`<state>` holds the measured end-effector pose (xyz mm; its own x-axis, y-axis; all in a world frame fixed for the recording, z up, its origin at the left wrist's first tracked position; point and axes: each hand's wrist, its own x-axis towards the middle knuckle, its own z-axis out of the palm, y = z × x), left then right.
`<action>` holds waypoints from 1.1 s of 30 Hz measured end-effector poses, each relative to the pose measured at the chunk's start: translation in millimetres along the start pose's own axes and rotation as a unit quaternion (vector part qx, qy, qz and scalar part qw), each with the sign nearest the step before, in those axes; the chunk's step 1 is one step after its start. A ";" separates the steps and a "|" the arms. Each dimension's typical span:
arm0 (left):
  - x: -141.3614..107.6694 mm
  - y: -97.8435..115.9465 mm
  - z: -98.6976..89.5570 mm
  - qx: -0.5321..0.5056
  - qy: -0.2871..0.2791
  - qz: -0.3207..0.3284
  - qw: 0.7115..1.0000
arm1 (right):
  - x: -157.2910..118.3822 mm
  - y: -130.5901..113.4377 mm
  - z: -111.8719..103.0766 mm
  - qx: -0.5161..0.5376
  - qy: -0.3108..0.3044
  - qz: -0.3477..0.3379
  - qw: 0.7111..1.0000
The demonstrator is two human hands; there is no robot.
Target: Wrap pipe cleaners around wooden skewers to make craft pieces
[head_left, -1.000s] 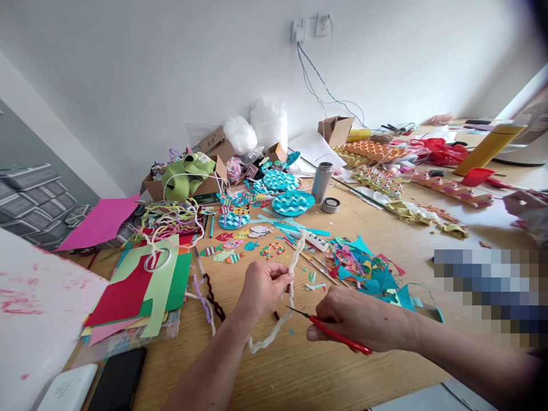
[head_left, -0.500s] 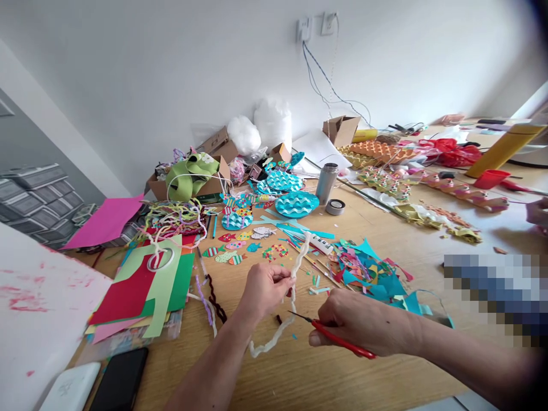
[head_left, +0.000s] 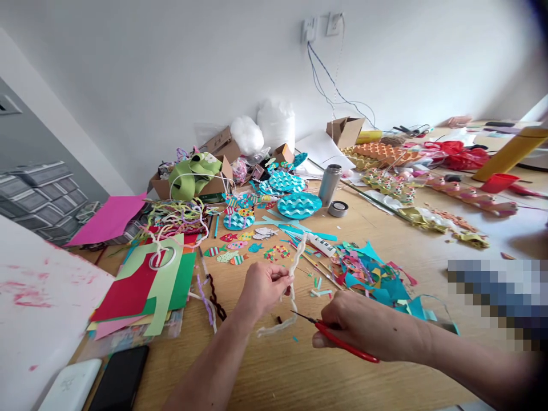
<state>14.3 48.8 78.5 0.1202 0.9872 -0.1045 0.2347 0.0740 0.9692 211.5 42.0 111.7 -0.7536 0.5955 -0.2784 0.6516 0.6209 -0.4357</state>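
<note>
My left hand (head_left: 268,285) pinches a length of white yarn (head_left: 298,251) between thumb and fingers. One part of the yarn stands up above the fingertips; the rest hangs below and bends left to a loose end. My right hand (head_left: 359,319) grips red-handled scissors (head_left: 342,344), their thin blades pointing left at the hanging yarn. The tips are at or very near the strand; I cannot tell whether they touch. Left of my hands lie braided yarn strands (head_left: 216,297) in brown, purple and white. Small paper fish (head_left: 226,257) lie beyond my left hand.
Coloured paper sheets (head_left: 124,291), a black phone (head_left: 120,377) and a white power bank (head_left: 71,385) are at the left. Paper scraps (head_left: 372,279) lie beyond my right hand. A metal flask (head_left: 330,185) and a tape roll (head_left: 338,209) stand farther back.
The yarn's lower part hung in a wide loop near my left forearm; now it is shorter and higher, with its end showing. Both hands are nearly where they were.
</note>
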 end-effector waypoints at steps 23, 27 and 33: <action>-3.5 12.4 -62.9 -0.194 0.217 0.054 0.955 | -18.2 8.8 29.8 -0.040 0.141 -0.026 0.989; -6.9 15.3 -66.0 -0.191 0.190 0.056 0.961 | -22.9 13.2 29.4 -0.021 0.150 -0.022 0.988; -14.2 19.5 -58.3 -0.187 -0.042 0.027 0.981 | -27.2 6.2 21.4 0.066 0.182 -0.003 0.981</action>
<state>-39.1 44.5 111.9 0.2063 0.9770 -0.0536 -0.1424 0.0842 0.9862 234.2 18.8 98.2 -0.6607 0.7496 0.0388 0.6120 0.5679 -0.5504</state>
